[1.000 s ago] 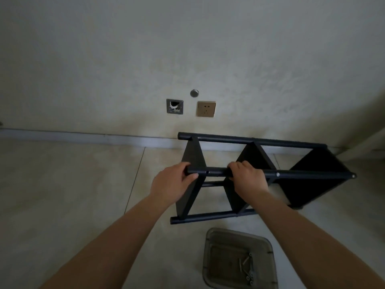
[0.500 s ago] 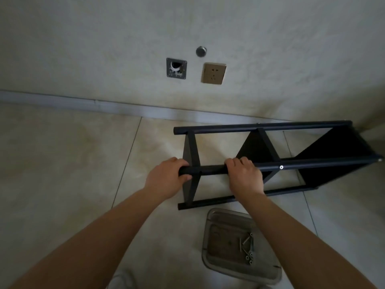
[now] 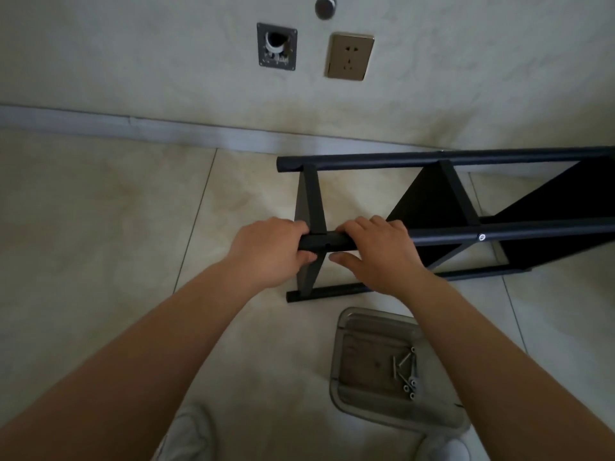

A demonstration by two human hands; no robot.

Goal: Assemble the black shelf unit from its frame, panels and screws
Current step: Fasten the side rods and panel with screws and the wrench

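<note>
The black shelf unit (image 3: 442, 207) lies on its side on the tiled floor, its round poles running left to right and its panels standing between them. My left hand (image 3: 269, 251) grips the left end of the upper near pole (image 3: 532, 232). My right hand (image 3: 382, 251) holds the same pole just right of the first panel, fingers curled over it and thumb out below. A screw head shows in that pole further right. Several loose screws (image 3: 407, 374) lie in a clear plastic tray (image 3: 346, 377) on the floor below the unit.
The wall stands close behind the shelf unit, with a gold socket (image 3: 348, 56), an open metal wall box (image 3: 277, 46) and a round metal stud (image 3: 325, 6). Pale shoes (image 3: 186, 437) show at the bottom edge. Bare floor tiles spread to the left.
The view has tilted down and closer. The shelf unit has come down onto the floor nearer the wall, and my right hand has slid left along the pole toward my left hand.
</note>
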